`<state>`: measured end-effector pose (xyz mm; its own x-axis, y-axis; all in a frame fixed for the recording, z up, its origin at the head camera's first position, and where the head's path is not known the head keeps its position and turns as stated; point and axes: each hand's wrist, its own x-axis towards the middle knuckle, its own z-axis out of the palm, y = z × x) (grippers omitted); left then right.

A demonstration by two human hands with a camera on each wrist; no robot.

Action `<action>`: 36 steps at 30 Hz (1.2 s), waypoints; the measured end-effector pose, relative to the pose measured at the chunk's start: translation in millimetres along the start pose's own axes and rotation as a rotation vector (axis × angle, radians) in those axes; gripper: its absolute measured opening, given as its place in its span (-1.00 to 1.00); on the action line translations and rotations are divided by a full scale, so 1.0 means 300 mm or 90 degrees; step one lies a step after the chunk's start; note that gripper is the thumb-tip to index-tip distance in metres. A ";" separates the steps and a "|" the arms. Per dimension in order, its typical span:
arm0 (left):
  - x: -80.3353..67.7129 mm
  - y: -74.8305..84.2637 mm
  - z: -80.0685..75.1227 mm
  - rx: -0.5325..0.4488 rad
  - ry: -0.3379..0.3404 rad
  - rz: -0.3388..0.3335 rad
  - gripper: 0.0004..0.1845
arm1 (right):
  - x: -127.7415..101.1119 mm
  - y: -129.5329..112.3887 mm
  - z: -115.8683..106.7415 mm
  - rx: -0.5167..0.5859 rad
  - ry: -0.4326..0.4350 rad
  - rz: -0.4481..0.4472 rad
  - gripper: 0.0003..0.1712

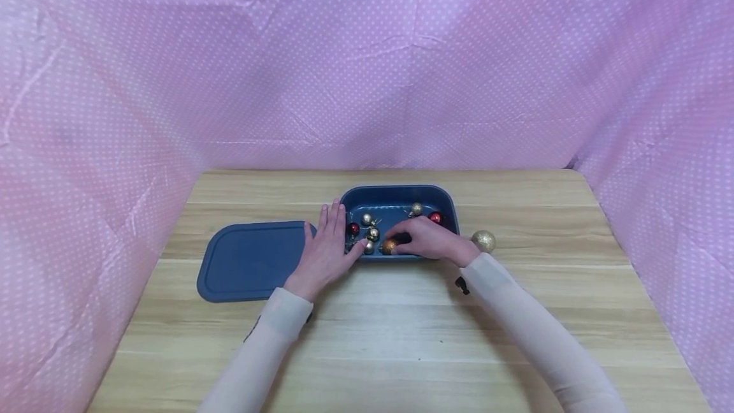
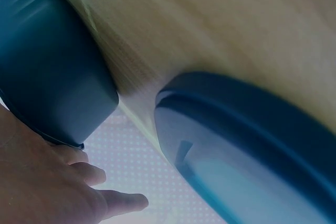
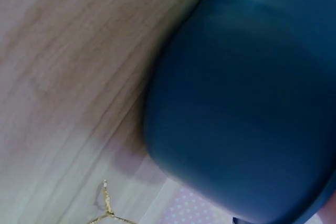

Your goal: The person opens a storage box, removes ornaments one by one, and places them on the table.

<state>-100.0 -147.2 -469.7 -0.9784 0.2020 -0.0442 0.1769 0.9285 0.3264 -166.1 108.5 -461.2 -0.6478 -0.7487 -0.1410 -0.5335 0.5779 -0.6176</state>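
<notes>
Both hands working at the open dark blue plastic tub (image 1: 399, 195) on the wooden desk (image 1: 401, 336).
Right hand (image 1: 430, 239) fingers are curling round a gold glitter bauble (image 1: 389, 246) inside the tub's near edge; left hand (image 1: 325, 248) is lying flat, fingers straight, against the tub's left wall. Flat blue lid (image 1: 250, 261) sitting just left; another gold glitter bauble (image 1: 484, 241) lying right of the tub.

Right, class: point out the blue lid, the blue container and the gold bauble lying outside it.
blue lid (image 1: 249, 261), head view, flat top.
blue container (image 1: 395, 191), head view, far rim.
gold bauble (image 1: 484, 241), head view, glittery middle.
</notes>
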 end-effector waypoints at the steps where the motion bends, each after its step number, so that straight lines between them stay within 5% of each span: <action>1: 0.000 0.001 0.000 0.002 0.001 0.000 0.03 | 0.001 0.001 0.000 -0.001 0.001 -0.002 -0.58; 36: -0.006 0.002 0.003 0.009 0.004 -0.007 0.03 | -0.124 -0.005 -0.042 0.059 0.178 -0.004 -0.53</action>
<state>-97.9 -146.6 -470.3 -0.9809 0.1897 -0.0425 0.1673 0.9348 0.3132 -148.0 139.7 -445.3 -0.7764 -0.6260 0.0735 -0.4943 0.5325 -0.6871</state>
